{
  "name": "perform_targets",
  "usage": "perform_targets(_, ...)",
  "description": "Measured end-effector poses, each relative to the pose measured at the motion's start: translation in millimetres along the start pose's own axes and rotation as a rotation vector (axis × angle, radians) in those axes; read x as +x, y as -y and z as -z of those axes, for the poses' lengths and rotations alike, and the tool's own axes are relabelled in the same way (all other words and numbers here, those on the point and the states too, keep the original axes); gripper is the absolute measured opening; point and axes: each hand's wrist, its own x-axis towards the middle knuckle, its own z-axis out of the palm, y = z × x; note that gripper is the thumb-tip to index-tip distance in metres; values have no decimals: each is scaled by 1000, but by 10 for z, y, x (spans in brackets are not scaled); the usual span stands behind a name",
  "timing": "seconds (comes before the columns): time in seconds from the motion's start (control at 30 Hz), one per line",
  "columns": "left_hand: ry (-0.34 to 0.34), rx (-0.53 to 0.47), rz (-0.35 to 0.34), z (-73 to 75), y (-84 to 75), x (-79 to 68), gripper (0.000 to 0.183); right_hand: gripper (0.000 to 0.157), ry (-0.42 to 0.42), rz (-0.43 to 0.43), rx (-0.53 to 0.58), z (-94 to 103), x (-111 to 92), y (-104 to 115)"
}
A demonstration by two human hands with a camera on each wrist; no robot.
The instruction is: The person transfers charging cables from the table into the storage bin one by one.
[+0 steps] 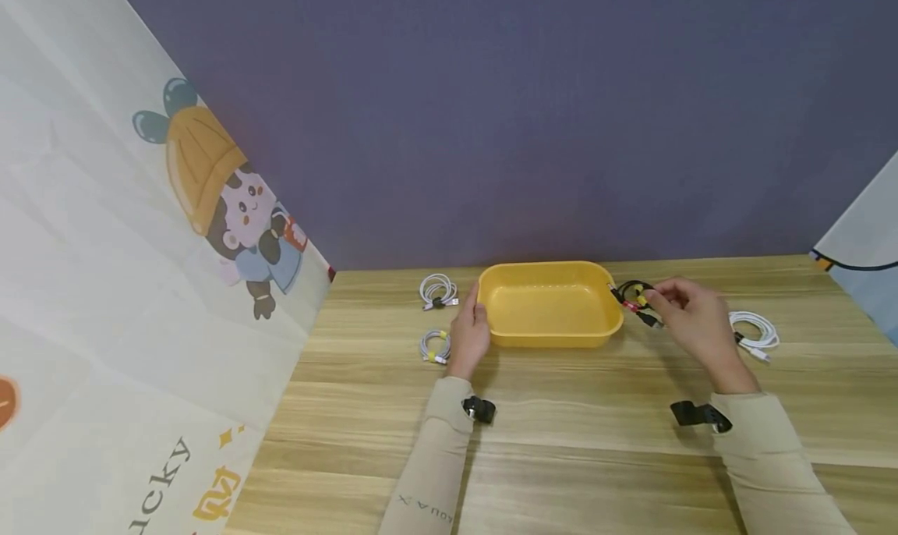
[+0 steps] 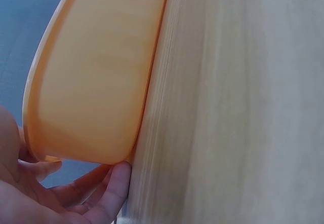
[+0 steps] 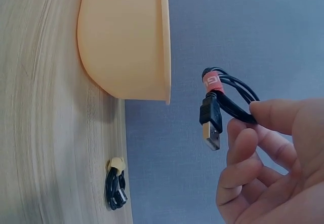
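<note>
A yellow plastic basin [image 1: 547, 338] sits on the wooden table. My left hand [image 1: 468, 336] grips its left end, fingers against the side and below the rim, as the left wrist view shows close up. My right hand [image 1: 691, 317] pinches a coiled black USB cable [image 3: 238, 113] between thumb and forefinger, in the air just right of the basin. A red tie [image 3: 213, 81] binds this coil, and its metal plug hangs down. On the table beyond it lies another black cable [image 3: 112, 186] with a yellow tie, partly hidden in the head view.
Left of the basin lie a white coiled cable [image 1: 436, 289] with a dark tie and a grey-white one [image 1: 433, 346] with a yellow tie. Another white cable [image 1: 761, 330] lies right of my right hand. A dark blue-grey partition [image 1: 533, 129] stands behind the table.
</note>
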Motion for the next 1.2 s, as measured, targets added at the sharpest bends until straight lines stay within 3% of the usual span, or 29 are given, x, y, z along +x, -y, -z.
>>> perform_targets(1.2,-138,-3,83,-512,-307,563,50,26,213,219,49,-21,1276,-139)
